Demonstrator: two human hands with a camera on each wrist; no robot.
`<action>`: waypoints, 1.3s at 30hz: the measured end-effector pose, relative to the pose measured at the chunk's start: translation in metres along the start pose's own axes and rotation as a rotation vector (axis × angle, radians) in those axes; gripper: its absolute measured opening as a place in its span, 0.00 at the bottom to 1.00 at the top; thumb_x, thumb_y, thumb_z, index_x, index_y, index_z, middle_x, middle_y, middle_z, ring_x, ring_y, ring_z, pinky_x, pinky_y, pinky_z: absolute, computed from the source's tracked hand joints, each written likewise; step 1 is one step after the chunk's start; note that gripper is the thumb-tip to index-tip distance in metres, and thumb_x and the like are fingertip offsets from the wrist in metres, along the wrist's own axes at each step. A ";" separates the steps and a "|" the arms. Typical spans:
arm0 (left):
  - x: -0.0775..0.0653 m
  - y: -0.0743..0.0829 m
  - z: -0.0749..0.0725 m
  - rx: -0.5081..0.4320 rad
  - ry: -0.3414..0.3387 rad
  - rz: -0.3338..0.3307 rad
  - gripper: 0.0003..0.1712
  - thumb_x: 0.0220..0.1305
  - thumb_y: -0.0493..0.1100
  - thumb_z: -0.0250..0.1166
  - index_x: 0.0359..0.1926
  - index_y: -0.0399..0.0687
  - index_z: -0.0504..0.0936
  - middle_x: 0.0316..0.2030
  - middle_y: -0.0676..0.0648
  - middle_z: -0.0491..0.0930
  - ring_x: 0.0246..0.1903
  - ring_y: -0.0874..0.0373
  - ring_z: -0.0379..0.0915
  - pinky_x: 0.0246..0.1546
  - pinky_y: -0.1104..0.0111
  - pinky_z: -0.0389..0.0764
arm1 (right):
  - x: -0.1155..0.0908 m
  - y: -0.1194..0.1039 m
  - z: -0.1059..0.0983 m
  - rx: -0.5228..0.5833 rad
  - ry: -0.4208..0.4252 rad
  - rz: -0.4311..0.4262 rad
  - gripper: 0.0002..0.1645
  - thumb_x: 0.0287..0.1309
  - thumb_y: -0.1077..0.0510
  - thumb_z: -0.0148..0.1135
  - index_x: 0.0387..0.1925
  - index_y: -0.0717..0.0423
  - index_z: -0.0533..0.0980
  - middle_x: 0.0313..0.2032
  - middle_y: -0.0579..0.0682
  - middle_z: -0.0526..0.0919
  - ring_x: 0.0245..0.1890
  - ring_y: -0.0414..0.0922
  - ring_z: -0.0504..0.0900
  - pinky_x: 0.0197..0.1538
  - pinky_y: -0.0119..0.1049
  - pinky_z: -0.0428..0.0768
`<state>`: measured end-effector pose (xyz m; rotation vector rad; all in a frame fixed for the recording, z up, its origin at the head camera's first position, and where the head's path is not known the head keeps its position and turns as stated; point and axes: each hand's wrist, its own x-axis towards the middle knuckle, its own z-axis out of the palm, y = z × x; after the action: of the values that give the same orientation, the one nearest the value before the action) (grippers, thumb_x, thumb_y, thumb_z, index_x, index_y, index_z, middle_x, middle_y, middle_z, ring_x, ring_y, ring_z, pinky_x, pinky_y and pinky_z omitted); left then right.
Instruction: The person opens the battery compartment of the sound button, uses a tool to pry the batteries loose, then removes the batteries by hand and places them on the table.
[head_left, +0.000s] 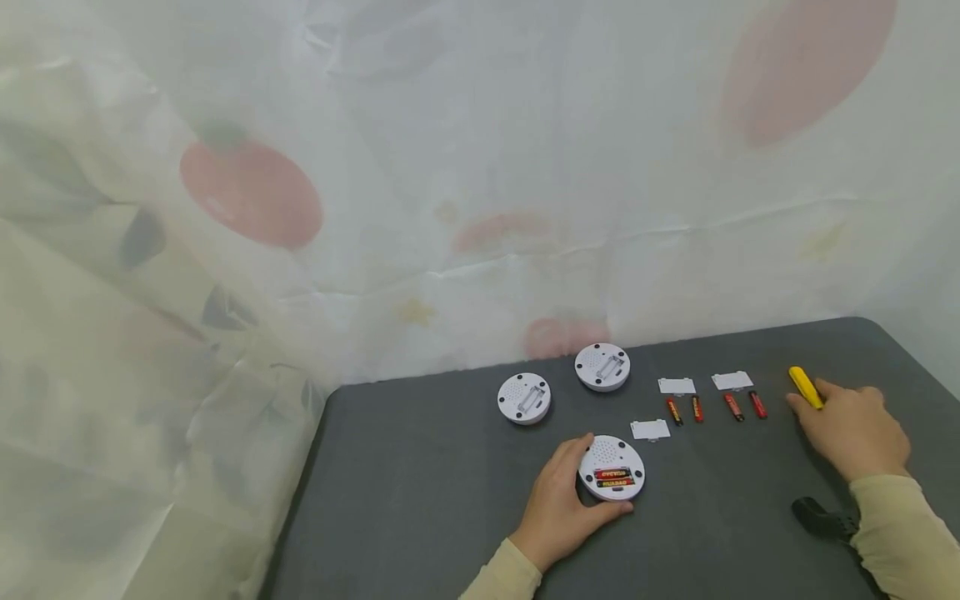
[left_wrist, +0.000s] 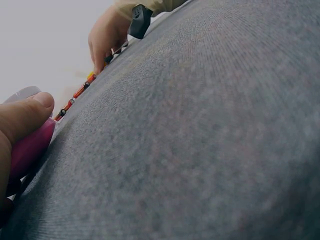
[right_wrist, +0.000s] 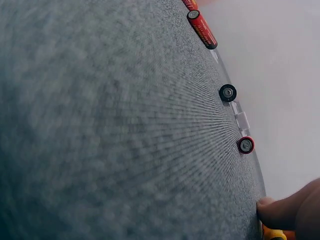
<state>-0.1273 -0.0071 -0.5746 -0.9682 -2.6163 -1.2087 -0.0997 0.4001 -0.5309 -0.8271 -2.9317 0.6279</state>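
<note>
My left hand (head_left: 556,505) grips a round white battery-powered device (head_left: 606,450) by its rim, thumb at the near side and fingers at the far side. Its underside faces up, and two red-and-black batteries (head_left: 613,478) lie in its uncovered compartment. The left wrist view shows my thumb on the device's magenta side (left_wrist: 34,147). At the right, my right hand (head_left: 855,429) pinches a yellow-handled screwdriver (head_left: 805,387) at the table; the hand covers most of it. A white battery cover (head_left: 650,430) lies just behind the held device.
Two more white devices (head_left: 524,398) (head_left: 603,367) sit farther back, their battery compartments uncovered and without batteries. Two white covers (head_left: 677,386) (head_left: 732,381) lie at the back right, with several loose batteries (head_left: 733,407) before them. Behind the grey table (head_left: 405,492) hangs a printed sheet (head_left: 390,192).
</note>
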 end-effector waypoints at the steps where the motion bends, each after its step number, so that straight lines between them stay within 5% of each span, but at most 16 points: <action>1: 0.000 0.000 0.000 0.002 -0.001 -0.002 0.57 0.55 0.63 0.86 0.78 0.46 0.72 0.69 0.53 0.77 0.65 0.59 0.77 0.66 0.60 0.79 | 0.000 0.000 0.000 -0.005 -0.002 0.004 0.41 0.81 0.47 0.59 0.75 0.76 0.62 0.53 0.85 0.70 0.46 0.77 0.75 0.32 0.64 0.79; 9: 0.000 0.001 0.000 0.004 -0.013 -0.026 0.57 0.55 0.63 0.86 0.78 0.47 0.72 0.70 0.54 0.76 0.65 0.59 0.77 0.66 0.59 0.79 | 0.000 -0.002 -0.001 0.003 0.002 0.001 0.36 0.79 0.53 0.61 0.74 0.74 0.66 0.57 0.83 0.74 0.41 0.74 0.81 0.31 0.60 0.79; 17: -0.001 0.001 0.001 0.007 -0.016 -0.036 0.57 0.55 0.63 0.86 0.78 0.48 0.72 0.70 0.54 0.76 0.65 0.59 0.76 0.66 0.59 0.79 | -0.007 -0.009 -0.003 0.146 0.176 -0.162 0.33 0.80 0.54 0.60 0.65 0.82 0.68 0.53 0.83 0.69 0.51 0.79 0.71 0.42 0.76 0.73; 22: 0.000 0.001 0.001 0.006 -0.017 -0.031 0.57 0.55 0.63 0.86 0.79 0.48 0.71 0.70 0.54 0.76 0.65 0.59 0.76 0.66 0.59 0.79 | -0.015 -0.025 -0.010 0.269 0.242 -0.223 0.35 0.81 0.50 0.61 0.61 0.84 0.69 0.48 0.76 0.75 0.41 0.69 0.78 0.32 0.59 0.77; 27: 0.000 0.001 0.000 0.004 -0.020 -0.030 0.57 0.56 0.63 0.86 0.79 0.47 0.71 0.70 0.54 0.76 0.65 0.59 0.76 0.66 0.58 0.79 | -0.032 -0.050 -0.015 0.412 0.179 -0.256 0.34 0.81 0.48 0.61 0.62 0.79 0.67 0.45 0.71 0.82 0.30 0.50 0.84 0.25 0.37 0.77; 32: 0.001 0.001 -0.001 0.005 -0.020 -0.026 0.57 0.56 0.63 0.86 0.79 0.47 0.71 0.70 0.54 0.76 0.65 0.59 0.76 0.66 0.59 0.79 | -0.046 -0.079 -0.012 0.661 0.053 -0.356 0.26 0.83 0.57 0.59 0.65 0.74 0.64 0.46 0.68 0.85 0.31 0.36 0.90 0.35 0.28 0.85; 39: 0.001 0.000 0.000 0.025 -0.014 -0.008 0.57 0.55 0.63 0.86 0.79 0.47 0.71 0.70 0.52 0.77 0.65 0.58 0.77 0.66 0.59 0.79 | -0.068 -0.107 0.011 0.981 -0.060 -0.533 0.12 0.78 0.71 0.58 0.56 0.68 0.67 0.43 0.59 0.77 0.36 0.44 0.91 0.41 0.40 0.90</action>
<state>-0.1279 -0.0064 -0.5739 -0.9664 -2.6416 -1.1717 -0.0959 0.2782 -0.4937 0.0747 -2.2064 1.7513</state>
